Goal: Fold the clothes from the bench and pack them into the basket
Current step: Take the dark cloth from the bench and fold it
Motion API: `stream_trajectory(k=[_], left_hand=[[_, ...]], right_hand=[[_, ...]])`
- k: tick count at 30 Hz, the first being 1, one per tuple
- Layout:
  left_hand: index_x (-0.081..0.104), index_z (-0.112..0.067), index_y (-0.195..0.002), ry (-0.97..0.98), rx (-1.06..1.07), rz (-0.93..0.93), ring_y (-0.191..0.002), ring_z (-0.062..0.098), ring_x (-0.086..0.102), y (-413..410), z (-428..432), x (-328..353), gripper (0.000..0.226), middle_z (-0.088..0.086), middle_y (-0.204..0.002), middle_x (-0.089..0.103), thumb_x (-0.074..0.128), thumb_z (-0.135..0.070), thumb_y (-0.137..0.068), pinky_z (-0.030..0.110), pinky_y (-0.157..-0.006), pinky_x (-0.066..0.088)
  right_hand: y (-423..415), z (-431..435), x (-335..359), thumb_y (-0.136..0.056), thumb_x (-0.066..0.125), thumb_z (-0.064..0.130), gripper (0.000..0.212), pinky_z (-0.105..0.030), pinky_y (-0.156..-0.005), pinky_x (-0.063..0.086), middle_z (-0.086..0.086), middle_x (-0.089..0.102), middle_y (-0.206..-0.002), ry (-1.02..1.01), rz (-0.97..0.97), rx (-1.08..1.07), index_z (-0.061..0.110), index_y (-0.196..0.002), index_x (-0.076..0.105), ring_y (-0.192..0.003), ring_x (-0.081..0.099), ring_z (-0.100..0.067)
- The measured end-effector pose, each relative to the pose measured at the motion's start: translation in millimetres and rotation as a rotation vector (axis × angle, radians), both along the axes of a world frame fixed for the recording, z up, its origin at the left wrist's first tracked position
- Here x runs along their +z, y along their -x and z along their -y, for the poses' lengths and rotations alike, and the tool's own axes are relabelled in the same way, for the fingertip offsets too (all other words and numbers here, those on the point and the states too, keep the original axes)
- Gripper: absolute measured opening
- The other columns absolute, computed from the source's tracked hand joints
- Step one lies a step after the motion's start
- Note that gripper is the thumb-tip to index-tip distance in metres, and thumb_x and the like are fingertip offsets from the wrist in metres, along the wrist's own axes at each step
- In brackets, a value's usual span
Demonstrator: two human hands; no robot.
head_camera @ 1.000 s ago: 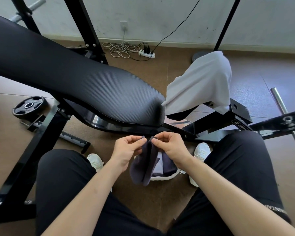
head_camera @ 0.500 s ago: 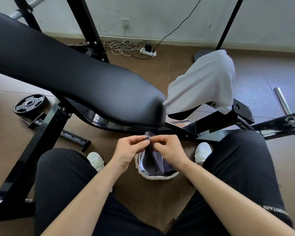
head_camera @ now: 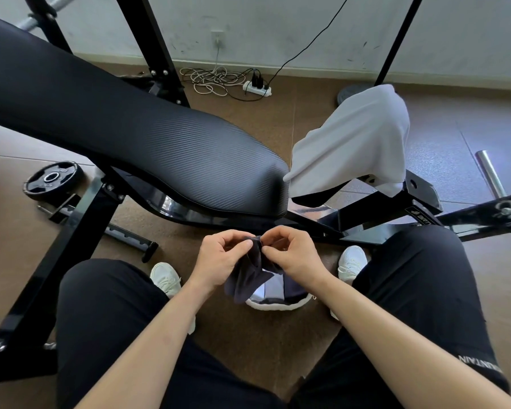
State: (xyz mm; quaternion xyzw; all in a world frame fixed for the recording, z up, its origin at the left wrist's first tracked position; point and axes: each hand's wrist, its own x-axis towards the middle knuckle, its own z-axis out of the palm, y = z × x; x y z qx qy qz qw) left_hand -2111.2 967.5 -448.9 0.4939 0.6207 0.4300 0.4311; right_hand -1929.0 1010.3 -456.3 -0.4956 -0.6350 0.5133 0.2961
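While the bench (head_camera: 130,134) crowds the front, working room is confined to the gap between the knees (head_camera: 106,290). A white garment (head_camera: 351,143) lies draped on the bench end, unfolded. The basket (head_camera: 278,306) sits on the floor beneath, part filled. The dark cloth (head_camera: 248,276) hangs over it, top edge pinched by left hand (head_camera: 219,256) and right hand (head_camera: 294,253). Advise: square the edges, lower straight down.

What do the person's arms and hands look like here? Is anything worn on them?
The left hand and right hand wear no gloves; no ring, watch or bracelet shows. The left forearm and right forearm are bare to the picture's edge, with no sleeve in view.
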Motion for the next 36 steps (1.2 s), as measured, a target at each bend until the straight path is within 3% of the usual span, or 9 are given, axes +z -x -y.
stream_trajectory(k=[4,9,12,15,22,27,30,33,36], left_hand=[[0.079,-0.015,-0.104,-0.018,-0.040,0.037,-0.094,0.007,0.072,4,3,3,0.018,-0.004,-0.096,0.078,0.065,-0.005,-0.096,0.018,-0.078,0.054],[0.076,-0.012,-0.101,-0.049,-0.054,0.087,-0.093,0.007,0.070,5,6,8,0.020,-0.001,-0.095,0.077,0.062,0.000,-0.097,0.018,-0.081,0.054],[0.073,-0.014,-0.100,-0.063,-0.024,0.139,-0.091,0.007,0.068,10,6,9,0.021,-0.003,-0.092,0.075,0.058,0.001,-0.099,0.018,-0.082,0.052],[0.069,-0.011,-0.101,-0.066,0.021,0.233,-0.092,0.008,0.066,14,6,9,0.020,-0.001,-0.093,0.072,0.054,0.002,-0.101,0.020,-0.084,0.052],[0.071,-0.016,-0.103,-0.047,-0.057,0.282,-0.098,0.017,0.068,18,10,12,0.021,0.002,-0.098,0.074,0.054,-0.003,-0.101,0.026,-0.087,0.055],[0.072,-0.023,-0.099,-0.058,-0.047,0.338,-0.095,0.016,0.065,23,12,19,0.018,0.002,-0.096,0.071,0.056,-0.016,-0.096,0.024,-0.085,0.055],[0.071,-0.020,-0.100,-0.042,-0.064,0.403,-0.091,0.014,0.065,25,14,21,0.019,0.002,-0.094,0.071,0.055,-0.011,-0.100,0.023,-0.082,0.055],[0.071,-0.019,-0.099,-0.036,-0.073,0.421,-0.092,0.015,0.065,23,15,24,0.016,0.003,-0.094,0.071,0.056,-0.014,-0.097,0.023,-0.082,0.055],[0.075,-0.027,-0.096,-0.026,-0.083,0.419,-0.093,0.016,0.065,24,15,26,0.021,0.002,-0.095,0.071,0.055,-0.017,-0.095,0.025,-0.084,0.054]], right_hand=[[3,-2,-6,-0.081,0.082,0.016,0.020,-0.016,-0.070,0.052,0.008,0.069,-0.088,-0.114,0.120,0.005,0.025,-0.094,0.070,-0.078,0.065,-0.007],[9,0,-10,-0.084,0.078,0.018,0.014,-0.027,-0.075,0.057,0.010,0.072,-0.084,-0.158,0.183,0.064,0.023,-0.097,0.075,-0.081,0.068,-0.008],[10,-4,-11,-0.083,0.076,0.016,0.009,-0.027,-0.071,0.045,0.013,0.062,-0.071,-0.220,0.264,0.078,0.023,-0.089,0.077,-0.073,0.058,-0.008],[9,-8,-13,-0.080,0.076,0.022,0.009,-0.032,-0.072,0.039,0.013,0.049,-0.071,-0.304,0.369,0.091,0.026,-0.087,0.077,-0.080,0.050,-0.016],[15,-7,-17,-0.080,0.083,0.027,0.013,-0.033,-0.072,0.038,0.014,0.041,-0.076,-0.362,0.331,0.082,0.024,-0.092,0.079,-0.084,0.045,-0.017],[9,-12,-26,-0.080,0.083,0.027,0.007,-0.041,-0.084,0.046,0.007,0.059,-0.095,-0.460,0.346,0.071,0.025,-0.086,0.081,-0.094,0.045,-0.019],[8,-13,-30,-0.078,0.082,0.026,0.009,-0.050,-0.091,0.045,0.006,0.071,-0.116,-0.506,0.343,0.099,0.024,-0.087,0.082,-0.106,0.052,-0.024],[13,-7,-30,-0.077,0.082,0.029,0.016,-0.046,-0.094,0.038,0.006,0.068,-0.128,-0.526,0.343,0.173,0.026,-0.093,0.082,-0.116,0.051,-0.026],[19,-5,-28,-0.079,0.081,0.027,0.012,-0.043,-0.092,0.037,0.006,0.070,-0.125,-0.545,0.341,0.184,0.024,-0.090,0.081,-0.113,0.052,-0.025]])
